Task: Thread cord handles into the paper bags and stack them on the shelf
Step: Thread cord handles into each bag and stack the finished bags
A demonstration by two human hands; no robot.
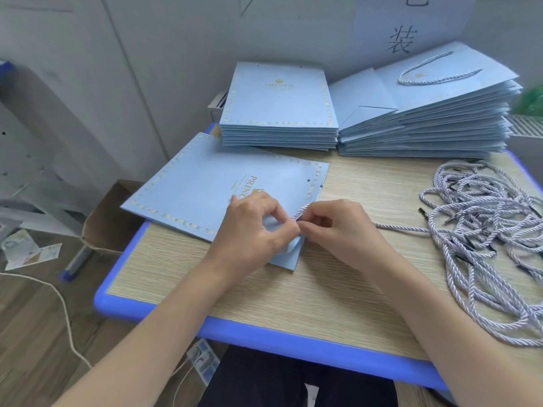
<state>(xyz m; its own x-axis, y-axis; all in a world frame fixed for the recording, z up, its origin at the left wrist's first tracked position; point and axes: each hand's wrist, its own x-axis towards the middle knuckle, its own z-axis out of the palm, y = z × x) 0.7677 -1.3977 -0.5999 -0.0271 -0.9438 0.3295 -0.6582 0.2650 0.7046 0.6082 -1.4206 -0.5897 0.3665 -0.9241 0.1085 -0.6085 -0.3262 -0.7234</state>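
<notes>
Near the table's front edge, my left hand (254, 227) pinches the lifted mouth corner of the flat paper bag (205, 192), likely to expose the punched hole. Right hand (332, 227), fingers curled, pinches the twisted cord (399, 229) at that corner. Matte blue paper, gold print. Loose cords (484, 230) heaped right; unthreaded stack (279, 104) and threaded stack (435, 113) behind.
</notes>
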